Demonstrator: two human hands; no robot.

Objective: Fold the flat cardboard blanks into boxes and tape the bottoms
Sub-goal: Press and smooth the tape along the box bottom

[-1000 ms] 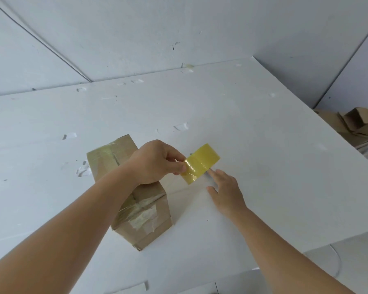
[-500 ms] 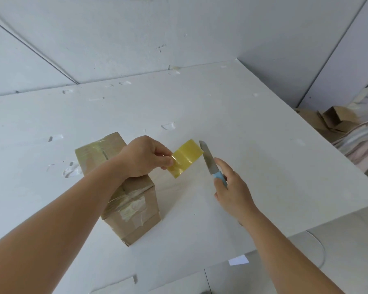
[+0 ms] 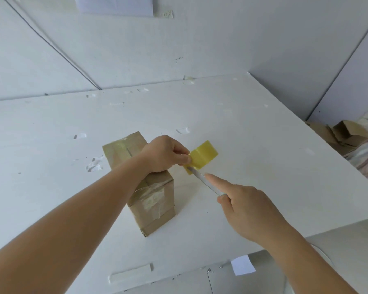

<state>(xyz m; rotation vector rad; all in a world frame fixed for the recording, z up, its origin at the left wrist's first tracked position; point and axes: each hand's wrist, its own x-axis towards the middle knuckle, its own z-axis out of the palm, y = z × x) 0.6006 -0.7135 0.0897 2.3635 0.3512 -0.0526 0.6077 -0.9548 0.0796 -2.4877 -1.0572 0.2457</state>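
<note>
i see the cardboard box (image 3: 140, 181) standing on the white table (image 3: 263, 145), left of centre, folded up and closed, with clear tape (image 3: 151, 197) shining across its top face and down the side that faces me. my left hand (image 3: 166, 153) sits over the box's right top edge, fingers curled, pinching the yellowish tape roll (image 3: 203, 157) between thumb and fingertips, so that the roll is held up just to the right of the box, clear of the table. a short stretch of tape hangs from the roll at its lower left, near my thumb. my right hand (image 3: 249, 211) comes in from the lower right and grips a knife (image 3: 204, 181) by its handle, which is mostly hidden in the palm; the index finger lies straight along the back of the blade. the blade tip reaches the lower edge of the roll, where the loose tape comes off, and appears to touch it, though i cannot tell whether it has cut through. scattered over the table are small scraps of old tape (image 3: 94, 164), most of them left of the box and toward the far edge. at the near table edge lies a pale strip (image 3: 130, 274) stuck flat. off the right side of the table, lower down, i see a heap of brown cardboard pieces (image 3: 344, 132). a white sheet of paper (image 3: 115, 5) is fixed on the wall above.
</note>
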